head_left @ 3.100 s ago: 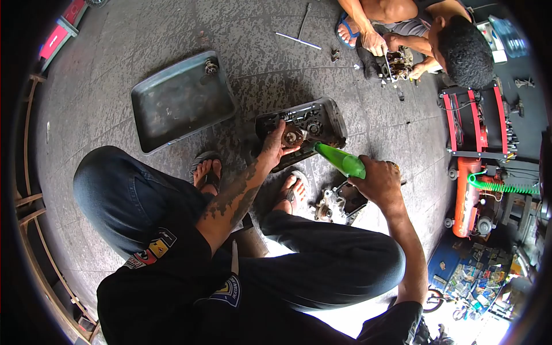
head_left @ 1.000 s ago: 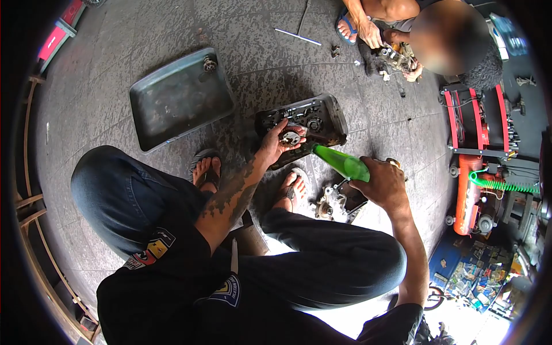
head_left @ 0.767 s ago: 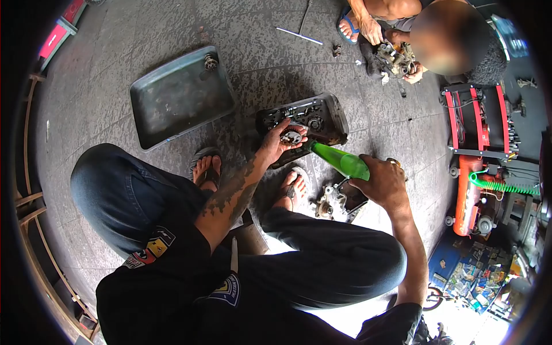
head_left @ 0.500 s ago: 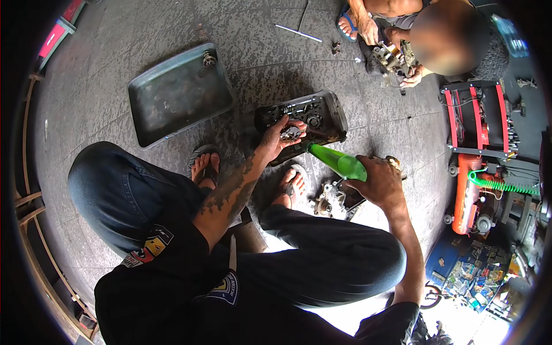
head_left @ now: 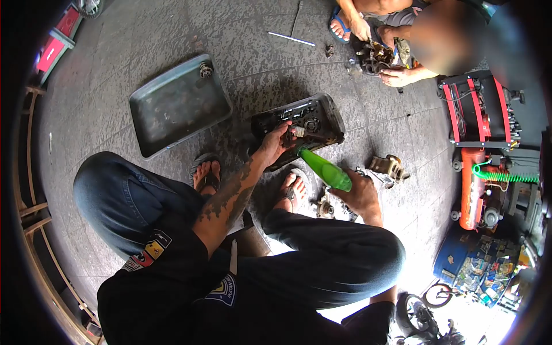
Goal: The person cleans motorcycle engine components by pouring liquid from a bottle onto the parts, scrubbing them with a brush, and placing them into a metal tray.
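My right hand (head_left: 360, 194) is wrapped round the base of a green bottle (head_left: 325, 170), which lies tilted with its neck toward my left hand (head_left: 276, 145). The left fingers are closed on a small metal part (head_left: 297, 131), whose exact kind I cannot make out. Both the part and the bottle's mouth are over a dark, oily tray (head_left: 336, 119). A ring-shaped metal piece (head_left: 311, 125) and several other dark metal parts lie in that tray. Beside my right hand, a metal engine piece (head_left: 326, 206) rests on the floor, partly hidden.
A larger shallow tray (head_left: 178, 109) with a coiled spring (head_left: 206, 71) stands at left. Another person's hand (head_left: 397, 76) holds an engine part (head_left: 375, 56). A metal casing (head_left: 390, 168), a red tool trolley (head_left: 477, 112) and an orange compressor tank (head_left: 472, 187) are at right.
My left hand has turned, so the part now shows edge-on between the fingers. My right hand and the bottle have moved left and slightly down. The other person's engine part has been turned.
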### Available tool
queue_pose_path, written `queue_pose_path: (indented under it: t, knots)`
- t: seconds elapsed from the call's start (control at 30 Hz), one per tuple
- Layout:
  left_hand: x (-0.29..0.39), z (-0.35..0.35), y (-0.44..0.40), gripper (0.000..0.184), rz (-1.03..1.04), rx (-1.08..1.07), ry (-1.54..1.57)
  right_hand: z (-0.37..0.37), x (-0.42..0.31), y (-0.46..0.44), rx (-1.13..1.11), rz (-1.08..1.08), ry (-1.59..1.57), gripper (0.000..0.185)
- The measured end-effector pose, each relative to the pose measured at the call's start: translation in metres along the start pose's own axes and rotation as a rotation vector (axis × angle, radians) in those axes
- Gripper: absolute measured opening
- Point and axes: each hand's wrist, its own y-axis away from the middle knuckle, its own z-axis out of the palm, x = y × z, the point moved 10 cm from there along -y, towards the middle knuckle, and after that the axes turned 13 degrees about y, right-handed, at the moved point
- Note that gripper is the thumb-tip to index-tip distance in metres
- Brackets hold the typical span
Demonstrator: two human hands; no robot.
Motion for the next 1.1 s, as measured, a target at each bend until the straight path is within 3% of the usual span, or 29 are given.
queue_pose_path:
  t: [0.23,0.33,0.37,0.43,0.5,0.53,0.6,0.67,0.73,0.9,0.97,1.1]
  knots:
    - [0.025,0.018,0.018,0.037,0.123,0.271,-0.622,0.075,0.012,0.024,0.239,0.073,-0.538,0.056]
    - [0.034,0.009,0.0,0.042,0.273,0.131,-0.869,0.104,0.01,0.03,0.248,0.148,-0.706,0.058]
    - [0.039,0.015,0.004,0.06,0.392,0.121,-0.949,0.108,0.011,0.032,0.356,0.153,-0.79,0.06]
    - [0.037,0.013,0.003,0.061,0.493,0.096,-1.159,0.109,0.01,0.035,0.497,0.17,-0.922,0.064]
    - [0.033,0.053,0.027,0.072,0.599,0.071,-1.519,0.128,0.014,0.033,0.536,0.23,-1.073,0.063]
    - [0.025,0.075,0.038,0.076,0.514,0.037,-1.371,0.129,0.014,0.031,0.554,0.262,-1.068,0.063]
    - [0.016,0.074,0.036,0.079,0.689,-0.087,-1.492,0.143,0.016,0.029,0.643,0.275,-1.186,0.062]
    - [0.007,0.1,0.048,0.08,0.796,-0.123,-1.803,0.147,0.014,0.023,0.579,0.327,-1.35,0.064]
    - [0.003,0.099,0.049,0.08,0.693,-0.067,-1.848,0.137,0.011,0.02,0.606,0.326,-1.388,0.066]
    - [0.008,0.123,0.054,0.081,0.765,-0.04,-1.835,0.135,0.014,0.018,0.618,0.38,-1.442,0.063]
    - [0.008,0.112,0.048,0.078,0.61,0.033,-1.859,0.136,0.019,0.02,0.662,0.425,-1.417,0.064]
    - [0.04,0.127,0.059,0.073,0.813,0.002,-1.593,0.144,0.025,0.026,0.686,0.544,-1.469,0.068]
